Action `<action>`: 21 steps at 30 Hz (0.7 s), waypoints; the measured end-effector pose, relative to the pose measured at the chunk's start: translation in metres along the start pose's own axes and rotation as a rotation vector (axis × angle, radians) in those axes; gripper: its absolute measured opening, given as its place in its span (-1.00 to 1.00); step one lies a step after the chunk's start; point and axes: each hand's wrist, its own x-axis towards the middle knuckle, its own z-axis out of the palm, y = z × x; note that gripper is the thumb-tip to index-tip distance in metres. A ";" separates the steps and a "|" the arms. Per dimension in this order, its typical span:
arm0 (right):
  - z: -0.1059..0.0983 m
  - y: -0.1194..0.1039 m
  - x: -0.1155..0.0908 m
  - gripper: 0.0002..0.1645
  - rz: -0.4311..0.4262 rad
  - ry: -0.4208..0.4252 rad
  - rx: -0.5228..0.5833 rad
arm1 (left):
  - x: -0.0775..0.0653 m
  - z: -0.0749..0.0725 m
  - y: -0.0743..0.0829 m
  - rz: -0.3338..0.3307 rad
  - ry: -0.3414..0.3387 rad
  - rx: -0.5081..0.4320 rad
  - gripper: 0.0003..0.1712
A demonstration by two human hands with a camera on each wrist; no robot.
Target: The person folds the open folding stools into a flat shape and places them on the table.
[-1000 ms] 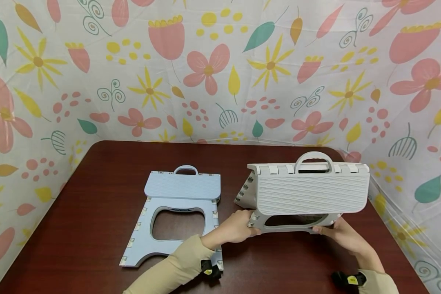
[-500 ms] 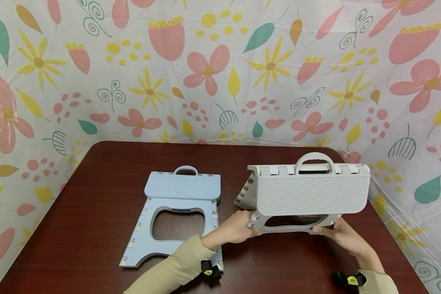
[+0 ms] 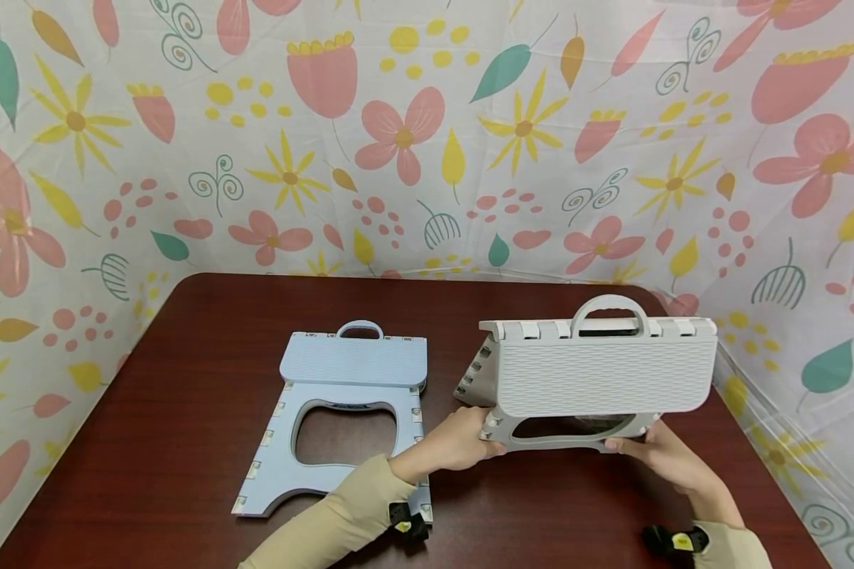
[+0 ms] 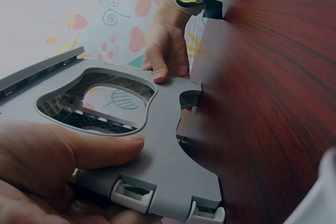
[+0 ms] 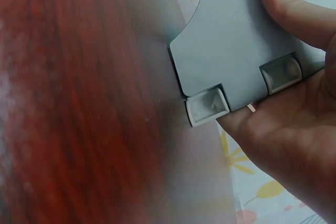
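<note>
A grey folding step stool (image 3: 601,371), partly unfolded with its carry handle on top, stands on the right part of the table. My left hand (image 3: 459,439) grips the left edge of its near leg panel. In the left wrist view that thumb lies across the panel (image 4: 168,129) beside the oval cutout, the fingers beneath. At the panel's right edge my right hand (image 3: 662,457) holds on, thumb on the front face and fingers behind, as the right wrist view also shows. A pale blue folding step stool (image 3: 352,362) lies flat to the left, under my left forearm.
The dark red-brown wooden table (image 3: 185,411) carries both stools. Behind it and along its sides hangs a floral-patterned curtain (image 3: 398,158). Bare wood shows left of the blue stool and in front of the grey one.
</note>
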 end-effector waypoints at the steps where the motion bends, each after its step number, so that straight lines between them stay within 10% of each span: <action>1: 0.000 0.000 0.000 -0.31 0.005 0.001 -0.004 | 0.000 0.000 0.000 0.001 0.000 0.000 -0.71; 21: 0.000 -0.002 -0.001 -0.30 0.047 0.012 -0.033 | 0.000 0.000 0.000 0.000 -0.001 -0.003 -0.76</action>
